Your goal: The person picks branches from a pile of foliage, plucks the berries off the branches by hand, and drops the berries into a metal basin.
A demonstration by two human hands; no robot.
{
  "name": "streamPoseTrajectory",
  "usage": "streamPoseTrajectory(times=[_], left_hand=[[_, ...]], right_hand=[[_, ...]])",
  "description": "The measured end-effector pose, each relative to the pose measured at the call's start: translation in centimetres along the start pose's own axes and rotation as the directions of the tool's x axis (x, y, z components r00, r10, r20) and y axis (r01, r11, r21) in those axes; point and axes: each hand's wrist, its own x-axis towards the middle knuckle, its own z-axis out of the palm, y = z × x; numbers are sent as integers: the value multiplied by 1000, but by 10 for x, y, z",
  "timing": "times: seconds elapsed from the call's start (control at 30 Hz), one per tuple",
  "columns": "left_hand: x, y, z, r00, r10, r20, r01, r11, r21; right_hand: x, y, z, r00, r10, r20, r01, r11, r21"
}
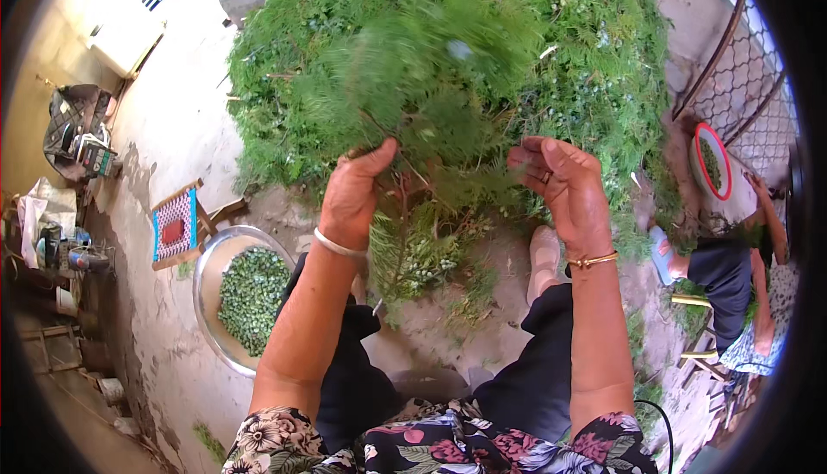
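Note:
A leafy evergreen branch (420, 92), partly blurred, is gripped in my left hand (362, 183), between thumb and fingers. Close to its right side is my right hand (562, 180), palm turned up with the fingers loosely curled; its fingertips touch or nearly touch the foliage, and I cannot tell whether they hold any. Behind both hands lies a large heap of evergreen cuttings (601, 86) bearing small pale blue-green cones. More sprigs with cones (429, 267) hang or lie below the hands. At my left stands a metal basin (205, 319) with many small green cones (255, 299).
A low stool with a woven seat (174, 228) stands beyond the basin. On the right, another person (723, 286) sits near a red-rimmed basin (730, 173) holding green pieces. Wire mesh (749, 73) is behind that basin. Bags and equipment (81, 138) line the left wall.

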Motion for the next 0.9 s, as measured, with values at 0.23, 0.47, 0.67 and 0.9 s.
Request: streamPoseTrajectory(times=[0.23, 0.47, 0.67, 0.9], left_hand=[[6, 10, -28, 995, 4, 103, 33, 936, -349], [3, 9, -23, 995, -58, 83, 81, 949, -306], [-17, -5, 6, 979, -201, 38, 199, 978, 57], [-35, -40, 41, 930, -368, 25, 369, 929, -35]], right_hand=[[-1, 22, 9, 959, 251, -131, -279, 912, -300], [-5, 25, 11, 993, 6, -116, -37, 962, -271], [-5, 10, 24, 787, -606, -114, 519, 750, -410], [-1, 15, 16, 697, -705, -135, 352, 499, -792]])
